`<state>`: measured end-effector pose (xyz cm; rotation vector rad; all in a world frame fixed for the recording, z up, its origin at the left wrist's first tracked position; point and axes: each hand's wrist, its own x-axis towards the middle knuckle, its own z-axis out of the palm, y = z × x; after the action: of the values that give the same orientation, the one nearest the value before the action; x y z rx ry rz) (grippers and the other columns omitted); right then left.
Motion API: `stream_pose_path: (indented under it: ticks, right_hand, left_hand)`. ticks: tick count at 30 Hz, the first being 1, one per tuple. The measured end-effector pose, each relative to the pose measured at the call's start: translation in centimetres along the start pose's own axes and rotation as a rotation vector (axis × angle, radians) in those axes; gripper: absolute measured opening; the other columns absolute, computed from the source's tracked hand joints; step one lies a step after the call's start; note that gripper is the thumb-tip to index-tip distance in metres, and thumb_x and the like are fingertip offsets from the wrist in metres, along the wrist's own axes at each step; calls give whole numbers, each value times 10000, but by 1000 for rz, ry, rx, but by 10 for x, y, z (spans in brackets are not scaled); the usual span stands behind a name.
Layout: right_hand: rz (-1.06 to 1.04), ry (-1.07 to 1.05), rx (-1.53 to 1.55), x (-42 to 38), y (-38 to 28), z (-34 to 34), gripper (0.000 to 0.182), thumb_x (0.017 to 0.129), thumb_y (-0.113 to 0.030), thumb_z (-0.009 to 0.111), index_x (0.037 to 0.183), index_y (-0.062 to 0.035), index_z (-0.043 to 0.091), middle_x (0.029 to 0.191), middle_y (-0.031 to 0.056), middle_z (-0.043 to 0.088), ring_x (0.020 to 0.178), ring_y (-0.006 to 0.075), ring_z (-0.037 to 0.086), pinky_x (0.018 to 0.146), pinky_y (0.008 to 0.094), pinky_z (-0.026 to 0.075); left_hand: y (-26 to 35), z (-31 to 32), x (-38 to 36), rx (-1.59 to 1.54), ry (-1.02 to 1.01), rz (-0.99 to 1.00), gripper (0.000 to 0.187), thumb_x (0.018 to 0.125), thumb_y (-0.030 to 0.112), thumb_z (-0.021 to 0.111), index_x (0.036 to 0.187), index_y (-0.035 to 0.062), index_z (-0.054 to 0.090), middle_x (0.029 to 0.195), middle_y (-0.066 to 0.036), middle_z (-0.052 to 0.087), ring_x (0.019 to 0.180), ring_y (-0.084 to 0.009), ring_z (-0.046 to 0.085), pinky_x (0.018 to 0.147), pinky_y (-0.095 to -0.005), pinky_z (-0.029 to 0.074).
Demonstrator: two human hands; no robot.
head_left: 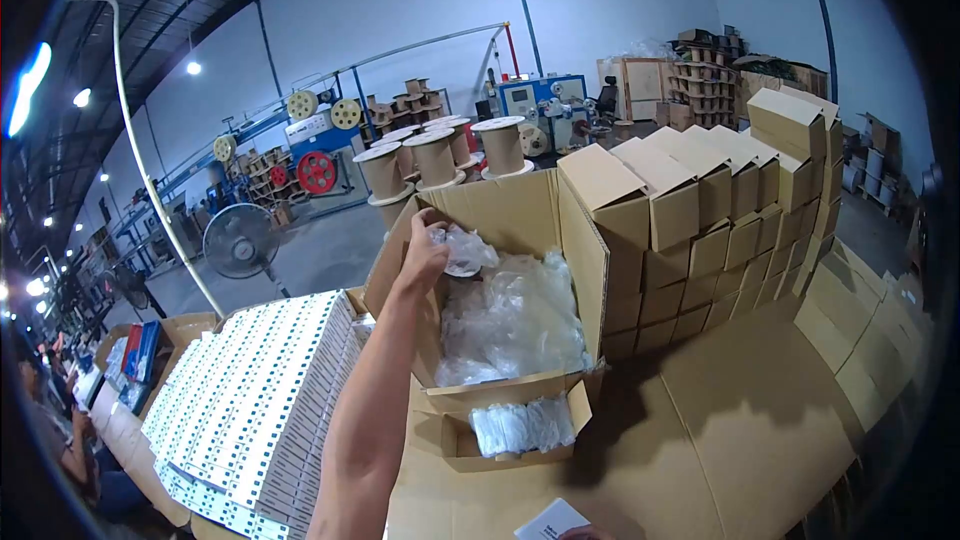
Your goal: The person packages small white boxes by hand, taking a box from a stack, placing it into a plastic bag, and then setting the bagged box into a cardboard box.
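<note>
- 2 hands show in the head view, both mine; this is the only view on record.
- Left hand (425, 252): raised at the far left corner of the large carton (587, 275), fingers closed on a crumpled clear plastic bag (468, 252). Grip reads as a light pinch, with most of the film hanging off to the right of my fingers.
- Right hand (585, 534): only a sliver visible at the bottom edge, touching a white card (552, 521) with print on it. How firmly it is closed, I cannot tell.
- Position of the held bag: above the loose film (520, 315) heaped inside the large carton. Whether the 2 touch, I cannot tell.
- Near side: 1 small carton (515, 462), open, just in front of the large carton, with wrapped packets (522, 427) inside.
- To my left, a tall stack of white pieces (255, 390); to the right, rows of brown boxes (670, 265) beyond the cardboard surface (730, 430).
- Technique, my judgement: pinch a single layer near its edge, so neighbouring film does not cling and follow.
- Keep the wrist higher than the carton wall; thin film could snag on a raised flap.
- Hold the card by its border, print uncovered, well away from the heap.
</note>
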<state>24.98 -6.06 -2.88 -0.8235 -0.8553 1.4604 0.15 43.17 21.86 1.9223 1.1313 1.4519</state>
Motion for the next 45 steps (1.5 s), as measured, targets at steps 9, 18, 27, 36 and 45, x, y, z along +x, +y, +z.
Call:
stream_pose_path:
  ticks: [9, 18, 27, 36, 45]
  right_hand:
    - [-203, 31, -377, 6, -32, 11, 118, 932, -27, 605, 1013, 8, 683, 968, 55, 683, 891, 175, 635, 797, 291, 520]
    - [-363, 87, -247, 47, -80, 69, 588, 819, -64, 785, 1332, 35, 516, 1332, 187, 495, 1255, 286, 525, 935, 400, 567]
    - [-166, 252, -289, 28, -32, 94, 158, 967, -72, 629, 1006, 79, 651, 1029, 65, 617, 886, 101, 629, 770, 244, 521]
    - [-191, 88, -389, 35, 9, 56, 157, 959, -105, 657, 929, 49, 655, 900, 7, 591, 819, 58, 541, 727, 227, 459]
    - [-307, -28, -818, 32, 10, 41, 129, 901, -61, 705, 976, 43, 690, 1003, 52, 657, 899, 126, 566, 788, 272, 467]
  left_hand:
    - [86, -9, -51, 304, 286, 68, 322, 859, 176, 698, 1032, -31, 523, 898, -223, 648, 816, -343, 645, 746, -414, 501]
    - [164, 7, -270, -344, 181, -136, 197, 886, 146, 738, 855, 28, 583, 776, -12, 618, 686, -61, 530, 612, -236, 436]
    - [125, 45, -473, -655, 326, -637, 244, 943, 90, 666, 768, 69, 498, 761, -19, 607, 713, -72, 532, 624, -212, 428]
    - [108, 18, -482, -123, 158, -281, 281, 810, 33, 743, 1064, -6, 630, 878, -76, 665, 743, -174, 601, 711, -298, 476]
    - [70, 31, -478, -313, 21, -476, 229, 1024, 158, 542, 904, -5, 650, 791, 21, 583, 744, -72, 503, 651, -235, 412]
